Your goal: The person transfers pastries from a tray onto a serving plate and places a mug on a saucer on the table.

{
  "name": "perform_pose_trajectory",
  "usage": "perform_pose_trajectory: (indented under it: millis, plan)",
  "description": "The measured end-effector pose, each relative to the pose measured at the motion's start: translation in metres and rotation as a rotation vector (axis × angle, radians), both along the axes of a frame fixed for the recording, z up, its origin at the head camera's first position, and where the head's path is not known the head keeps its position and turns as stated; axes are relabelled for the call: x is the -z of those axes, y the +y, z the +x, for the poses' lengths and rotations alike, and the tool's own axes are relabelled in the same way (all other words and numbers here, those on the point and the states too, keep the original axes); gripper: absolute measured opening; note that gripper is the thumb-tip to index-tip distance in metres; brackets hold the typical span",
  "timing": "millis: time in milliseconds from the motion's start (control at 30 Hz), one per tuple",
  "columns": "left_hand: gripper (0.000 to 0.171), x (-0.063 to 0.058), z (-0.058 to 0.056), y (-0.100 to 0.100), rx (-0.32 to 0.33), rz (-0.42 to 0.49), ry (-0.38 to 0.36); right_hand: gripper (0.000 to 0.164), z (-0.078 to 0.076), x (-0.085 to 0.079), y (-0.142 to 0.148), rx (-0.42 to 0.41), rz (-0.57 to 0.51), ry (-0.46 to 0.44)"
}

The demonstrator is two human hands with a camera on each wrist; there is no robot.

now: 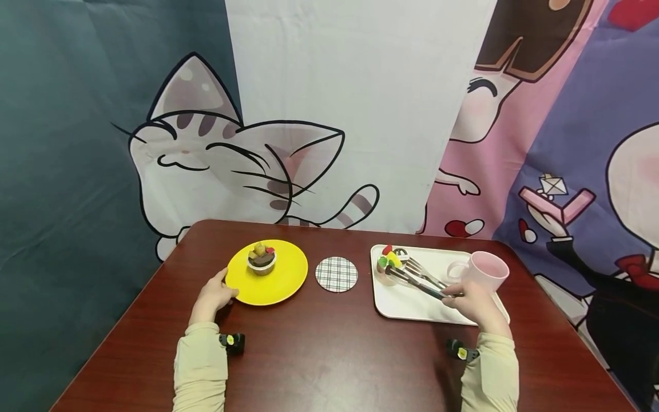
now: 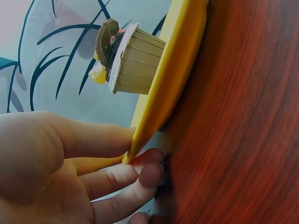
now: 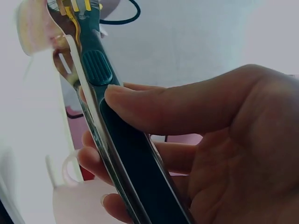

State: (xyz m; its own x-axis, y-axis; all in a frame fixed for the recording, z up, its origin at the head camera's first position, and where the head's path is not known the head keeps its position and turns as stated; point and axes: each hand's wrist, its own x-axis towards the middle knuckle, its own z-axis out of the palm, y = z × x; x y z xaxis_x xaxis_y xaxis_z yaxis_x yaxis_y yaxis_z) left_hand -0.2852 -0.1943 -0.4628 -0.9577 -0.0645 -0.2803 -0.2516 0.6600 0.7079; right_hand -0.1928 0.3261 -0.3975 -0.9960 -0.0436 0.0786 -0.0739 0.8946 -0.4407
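My left hand (image 1: 213, 296) pinches the near left rim of a yellow plate (image 1: 288, 277), thumb on top and fingers beneath in the left wrist view. On that plate stands a toy cupcake (image 2: 138, 60) with a dark top and a pale pleated cup. With my right hand (image 1: 477, 306) I grip metal tongs (image 3: 135, 163) with dark handle pads. Their arms reach left over a white tray (image 1: 404, 310) to a small dessert cup (image 1: 389, 262) topped with red, yellow and green pieces. Whether the tips touch the cup I cannot tell.
A pink mug (image 1: 489, 272) stands at the tray's right end, close behind my right hand. Between plate and tray lies a round checked coaster (image 1: 336, 274). The brown table (image 1: 319, 355) ends at a printed cloth backdrop (image 1: 360, 74).
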Motion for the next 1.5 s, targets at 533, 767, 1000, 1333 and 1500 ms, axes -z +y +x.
perform_pose_trajectory:
  millis: [533,767,1000,1333,1500]
  plan:
    - [0.076,-0.001,-0.004,-0.002,-0.011,-0.006,-0.001,0.023,-0.011,0.002,-0.020,0.066,0.026,-0.005]
    - [0.076,-0.002,-0.002,-0.001,0.009,0.002,0.003,0.025,-0.017,0.006,-0.026,0.102,0.042,0.010]
    - [0.075,0.000,-0.003,-0.001,0.007,-0.004,-0.003,0.023,-0.024,0.013,-0.030,0.087,0.015,0.053]
    - [0.076,-0.001,-0.004,0.000,0.005,-0.017,-0.007,0.020,-0.036,0.029,-0.041,0.084,0.024,0.106]
    - [0.076,0.001,-0.005,-0.001,0.006,-0.015,-0.014,0.020,-0.037,0.035,-0.043,0.110,0.040,0.141]
